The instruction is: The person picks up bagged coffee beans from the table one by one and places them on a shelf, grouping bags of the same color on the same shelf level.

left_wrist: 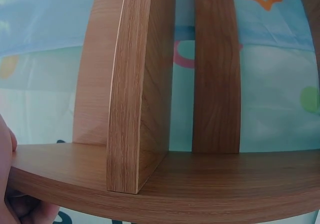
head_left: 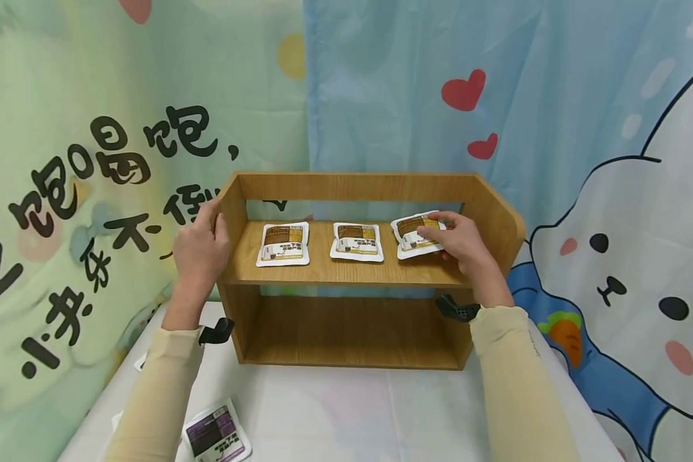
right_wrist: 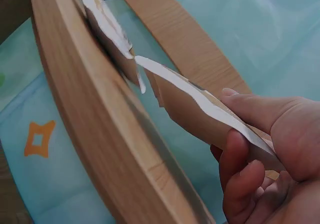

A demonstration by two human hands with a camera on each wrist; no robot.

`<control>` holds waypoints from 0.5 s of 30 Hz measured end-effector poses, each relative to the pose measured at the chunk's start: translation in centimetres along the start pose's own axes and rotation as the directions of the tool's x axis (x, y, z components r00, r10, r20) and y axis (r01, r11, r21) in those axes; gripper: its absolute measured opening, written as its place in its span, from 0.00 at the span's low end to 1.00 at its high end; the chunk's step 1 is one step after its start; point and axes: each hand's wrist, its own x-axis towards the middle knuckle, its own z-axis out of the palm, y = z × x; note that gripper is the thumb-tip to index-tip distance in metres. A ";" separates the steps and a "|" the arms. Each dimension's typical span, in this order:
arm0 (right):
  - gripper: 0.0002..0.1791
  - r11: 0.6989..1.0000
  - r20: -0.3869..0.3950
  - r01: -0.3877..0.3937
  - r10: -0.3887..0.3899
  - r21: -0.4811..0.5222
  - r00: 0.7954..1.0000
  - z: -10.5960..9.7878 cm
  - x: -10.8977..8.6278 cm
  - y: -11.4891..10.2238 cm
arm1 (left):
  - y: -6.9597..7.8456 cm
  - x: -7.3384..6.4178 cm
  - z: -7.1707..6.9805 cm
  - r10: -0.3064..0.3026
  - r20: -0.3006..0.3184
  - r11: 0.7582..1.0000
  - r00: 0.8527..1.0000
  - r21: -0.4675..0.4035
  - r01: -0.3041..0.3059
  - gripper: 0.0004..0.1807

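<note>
A small two-tier wooden shelf (head_left: 352, 274) stands on the table. My left hand (head_left: 199, 250) grips the upper edge of its left side panel; in the left wrist view the fingers (left_wrist: 45, 213) curl under that panel. Towards the right end of the upper board, my right hand (head_left: 464, 240) pinches a white-edged food pouch (head_left: 411, 242) with a brown and yellow label. The right wrist view shows this pouch tilted, thumb on one face and fingers beneath. Two matching pouches, one at left (head_left: 283, 245) and one in the middle (head_left: 356, 242), lie flat on the same board.
On the white table (head_left: 346, 410), a pouch with a purple label (head_left: 218, 433) lies at the front left, near my left forearm. Printed curtains (head_left: 375, 96) hang behind the shelf and along both sides. The lower tier (head_left: 352, 330) has a wooden base.
</note>
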 end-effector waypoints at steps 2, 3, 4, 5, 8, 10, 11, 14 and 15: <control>0.35 1.000 0.006 -0.006 0.006 -0.003 1.000 0.0 0.1 0.3 | 0.1 0.0 0.0 0.001 -0.007 1.000 1.000 -0.003 -0.001 0.18; 0.35 1.000 0.010 -0.010 0.011 -0.006 1.000 0.0 0.1 0.4 | 0.1 0.0 0.0 0.002 -0.011 1.000 1.000 -0.004 -0.002 0.18; 0.35 1.000 0.012 -0.013 0.013 -0.010 1.000 -0.1 0.1 0.5 | 0.1 0.0 -0.1 0.003 -0.014 1.000 1.000 -0.004 -0.003 0.17; 0.36 1.000 0.013 -0.019 0.019 -0.013 1.000 -0.1 0.1 0.6 | 0.2 0.0 0.0 0.004 -0.016 1.000 1.000 -0.005 -0.004 0.17; 0.35 0.998 0.007 -0.049 0.049 -0.027 0.999 -0.1 0.2 0.8 | 0.3 -0.1 0.0 -0.001 -0.004 1.000 1.000 -0.008 0.001 0.17; 0.35 0.998 0.011 -0.053 0.053 -0.045 0.999 0.0 0.1 0.8 | 0.3 -0.1 -0.1 -0.009 0.000 1.000 1.000 -0.003 0.009 0.18; 0.35 0.997 0.013 -0.052 0.053 -0.052 0.999 0.0 0.0 0.8 | 0.3 -0.1 -0.1 -0.013 0.001 1.000 1.000 -0.002 0.013 0.18; 0.34 0.996 0.021 -0.035 0.037 -0.085 0.999 -0.1 -0.2 0.8 | 0.4 -0.2 -0.2 -0.018 0.003 1.000 1.000 -0.001 0.018 0.17; 0.35 0.994 0.024 -0.034 0.037 -0.099 0.999 -0.2 -0.3 0.8 | 0.4 -0.3 -0.1 -0.016 0.010 1.000 1.000 -0.003 0.016 0.17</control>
